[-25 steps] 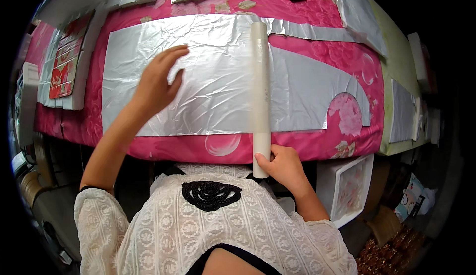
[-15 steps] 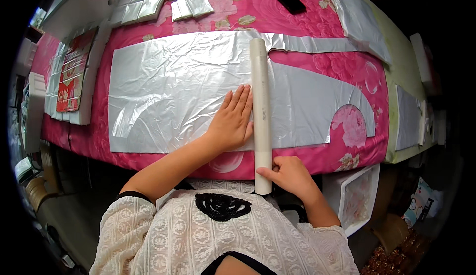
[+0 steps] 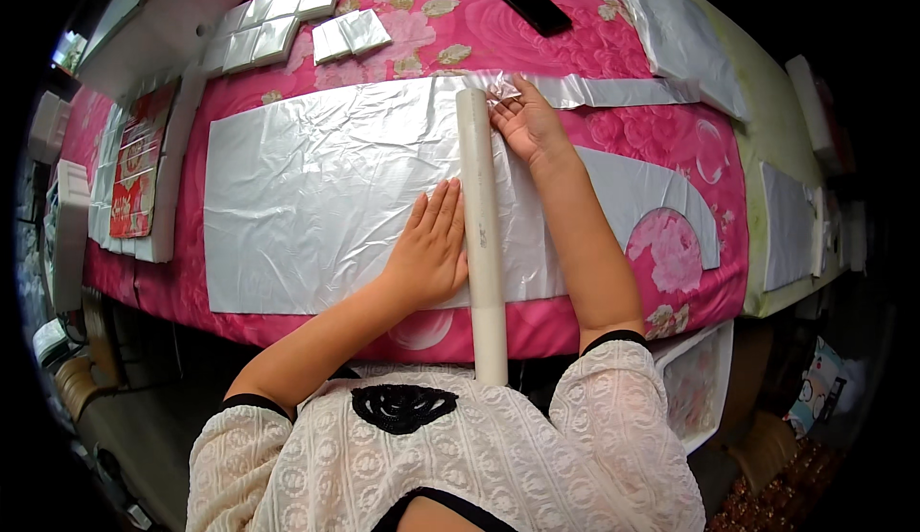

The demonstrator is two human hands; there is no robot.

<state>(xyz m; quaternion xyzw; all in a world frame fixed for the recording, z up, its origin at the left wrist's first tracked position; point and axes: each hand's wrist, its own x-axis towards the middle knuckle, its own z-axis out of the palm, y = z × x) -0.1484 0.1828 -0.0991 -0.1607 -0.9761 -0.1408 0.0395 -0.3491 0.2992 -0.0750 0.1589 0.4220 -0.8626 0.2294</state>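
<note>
A thin silver plastic bag (image 3: pixel 307 177) with strip-like handles on its right side lies flat and crinkled in front of me. Across it, pointing away from me, rests a long off-white tube (image 3: pixel 482 235), its near end sticking out past the table edge toward my body. My left hand (image 3: pixel 426 249) presses flat on the film, fingers stretched and together, just left of the tube. Beside the tube's far end my right hand (image 3: pixel 527 127) has its fingers curled on gathered film at the upper handle strip. My right forearm covers part of the bag.
On the pink flowered tablecloth (image 3: pixel 613 43) lie a black phone (image 3: pixel 528 3) and several folded silver packets (image 3: pixel 264 38). More silver film (image 3: pixel 680 38) is at the far right. A white box (image 3: pixel 172 14) and a red package (image 3: pixel 139 168) stand left; a white bin (image 3: pixel 704 383) sits below the right edge.
My right hand has left the tube's near end and reached to its far end, taking film there. The left hand still lies flat beside the tube. The view has shifted slightly.
</note>
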